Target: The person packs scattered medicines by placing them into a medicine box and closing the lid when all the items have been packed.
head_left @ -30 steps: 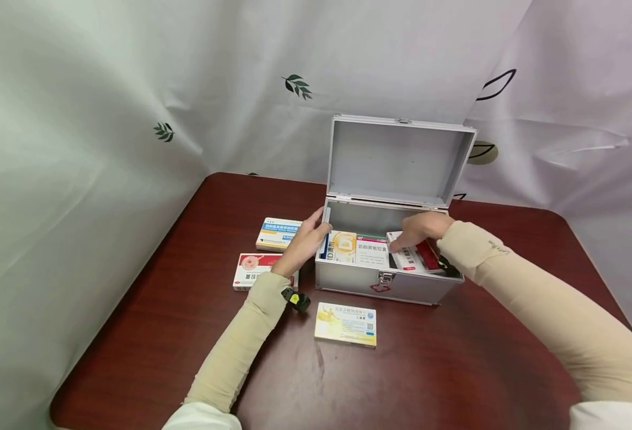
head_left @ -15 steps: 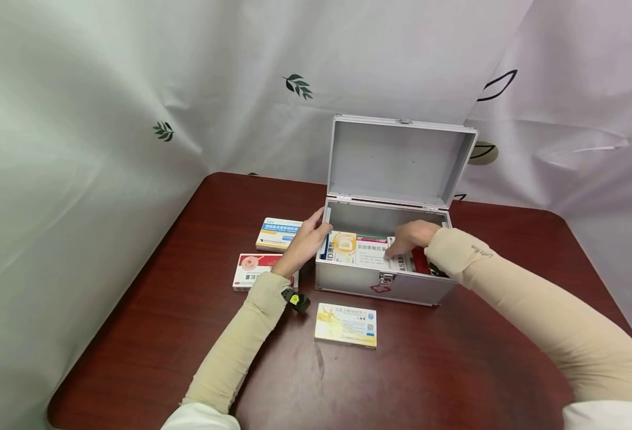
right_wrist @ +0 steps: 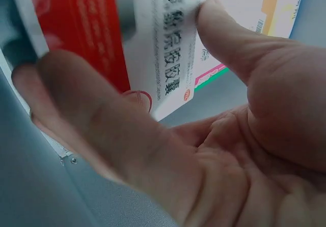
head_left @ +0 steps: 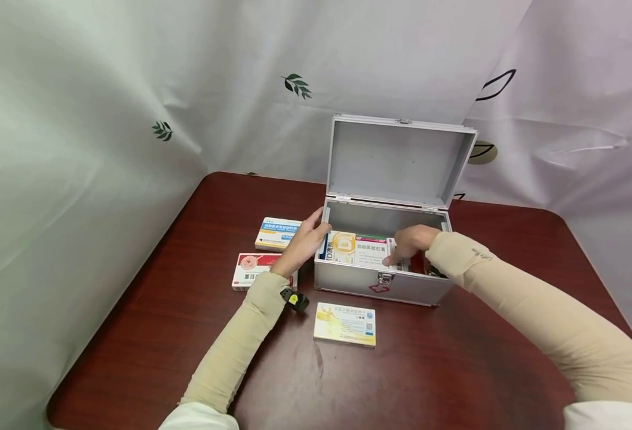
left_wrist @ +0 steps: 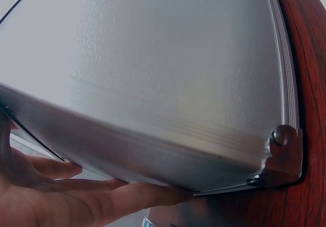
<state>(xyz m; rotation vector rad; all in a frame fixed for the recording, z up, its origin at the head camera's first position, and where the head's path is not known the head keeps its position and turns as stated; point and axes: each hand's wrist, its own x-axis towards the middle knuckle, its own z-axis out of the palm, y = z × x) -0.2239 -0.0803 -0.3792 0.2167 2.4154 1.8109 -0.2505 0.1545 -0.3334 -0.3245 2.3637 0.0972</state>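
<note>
We see two hands well apart at an open metal case point(head_left: 348, 279). The right hand point(head_left: 415, 242) is inside it, thumb and bent fingers to either side of a red-and-white carton point(right_wrist: 145, 49). We judge this carton light and fairly stiff, made of thin card that would dent if squeezed; its smooth faces might slide a little, so a gentle pinch across opposite sides suits it best. It lies within the right hand's span, thumb toward the left hand; how firmly it is pinched, we cannot tell. Just past that thumb stands a white carton point(head_left: 371, 254). The left hand point(head_left: 305, 239) rests, fingers extended, against the case's near end wall, holding no carton. Just left of its wrist lies a red-banded carton point(head_left: 254, 272); nearer us, between the two forearms, lies a yellow-and-white carton point(head_left: 344, 324).
</note>
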